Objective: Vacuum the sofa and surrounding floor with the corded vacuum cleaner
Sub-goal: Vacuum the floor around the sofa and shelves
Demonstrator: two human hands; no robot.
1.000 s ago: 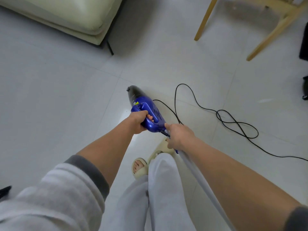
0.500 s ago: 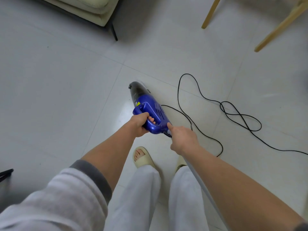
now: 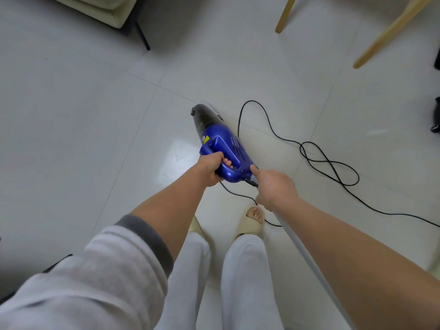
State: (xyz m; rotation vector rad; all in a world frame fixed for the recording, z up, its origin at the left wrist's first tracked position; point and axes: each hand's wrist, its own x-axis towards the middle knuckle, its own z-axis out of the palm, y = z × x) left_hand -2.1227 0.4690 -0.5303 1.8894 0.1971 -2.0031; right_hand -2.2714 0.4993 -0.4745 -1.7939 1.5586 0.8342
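A blue handheld vacuum with a dark nozzle points away from me, low over the white tile floor. My left hand grips its handle. My right hand is right behind the vacuum's rear, thumb touching the blue body and fingers curled underneath. A pale grey tube runs back from that hand under my forearm. The black cord leaves the rear, passes under my right hand and loops over the floor to the right. The cream sofa's corner shows at top left.
The sofa's dark leg stands at the top left. Two wooden chair legs are at top right. A dark object sits at the right edge. My slippered right foot stands beside a cord loop.
My feet have shifted; the right one now stands forward beside the cord. My right thumb has stretched out onto the vacuum's rear. My left hand's grip is unchanged.
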